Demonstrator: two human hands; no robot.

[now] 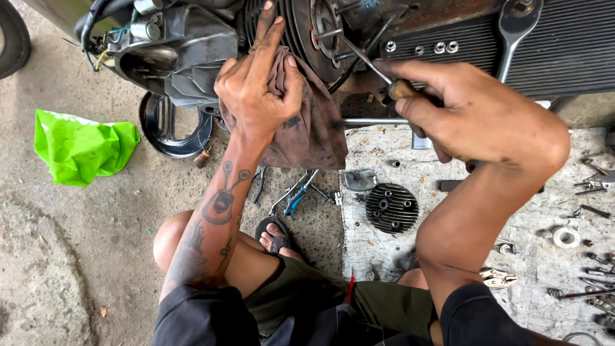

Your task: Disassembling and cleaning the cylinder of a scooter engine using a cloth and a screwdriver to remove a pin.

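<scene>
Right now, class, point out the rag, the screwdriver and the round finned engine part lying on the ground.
rag (314,131): head view, on the hanging brown cloth below the left hand.
screwdriver (362,56): head view, on the metal shaft.
round finned engine part (391,207): head view, on its dark ribbed face.

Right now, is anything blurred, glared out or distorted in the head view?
Head view: soft, even daylight with no harsh glare; the left hand on the rag is sharp, the right hand gripping the screwdriver slightly soft; wide-angle stretching toward the edges, and the engine recess is dark.
</scene>
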